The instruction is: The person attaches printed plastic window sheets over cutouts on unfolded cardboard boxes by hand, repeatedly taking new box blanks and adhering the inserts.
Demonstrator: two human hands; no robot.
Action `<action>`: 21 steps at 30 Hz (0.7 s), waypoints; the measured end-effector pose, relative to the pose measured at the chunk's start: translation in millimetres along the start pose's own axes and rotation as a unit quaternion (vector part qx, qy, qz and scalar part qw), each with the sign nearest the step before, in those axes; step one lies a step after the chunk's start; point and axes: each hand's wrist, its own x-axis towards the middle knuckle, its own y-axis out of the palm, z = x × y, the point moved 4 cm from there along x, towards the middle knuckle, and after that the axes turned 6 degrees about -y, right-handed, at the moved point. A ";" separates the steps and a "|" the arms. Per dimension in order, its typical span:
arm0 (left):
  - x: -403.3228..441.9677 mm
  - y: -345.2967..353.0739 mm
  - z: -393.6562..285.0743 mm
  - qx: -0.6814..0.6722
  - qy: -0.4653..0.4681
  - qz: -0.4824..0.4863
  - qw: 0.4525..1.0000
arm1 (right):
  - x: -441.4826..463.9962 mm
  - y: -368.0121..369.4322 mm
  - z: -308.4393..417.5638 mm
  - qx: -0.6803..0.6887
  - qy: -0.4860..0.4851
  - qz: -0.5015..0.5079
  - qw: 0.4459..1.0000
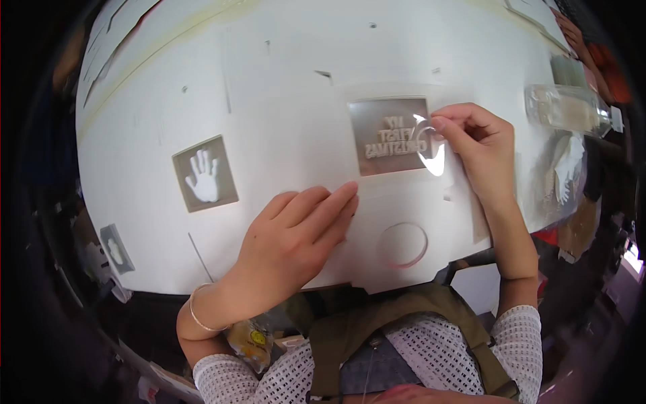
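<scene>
Looks like a craft workshop or small production room. Main sign: broad white desk (pixel 289 114), its surface scuffed and marked, with yellowish lines near the far side. Spread across it: a square panel with a white hand shape (pixel 204 176), a smaller panel (pixel 116 249) near the left edge, and a panel with mirrored lettering (pixel 393 161). At right, a clear plastic bottle (pixel 562 108) and white hand-shaped pieces (pixel 569 168) in clear plastic. Another person's hand (pixel 569 32) at the far right edge suggests shared workspace. Surroundings dark, cluttered; details unclear.
</scene>
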 end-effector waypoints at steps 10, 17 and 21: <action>2.8 -1.0 -1.6 0.021 0.001 0.019 1.000 | -1.0 -2.0 -2.5 -0.048 -0.040 0.005 0.998; -1.9 -5.7 -1.6 -0.022 -0.006 0.012 1.000 | -0.7 1.6 8.7 -0.126 -0.120 -0.044 0.984; -36.4 -49.2 29.9 -0.093 -0.143 -0.056 0.984 | -1.6 -1.7 -0.3 -0.043 -0.105 -0.046 0.992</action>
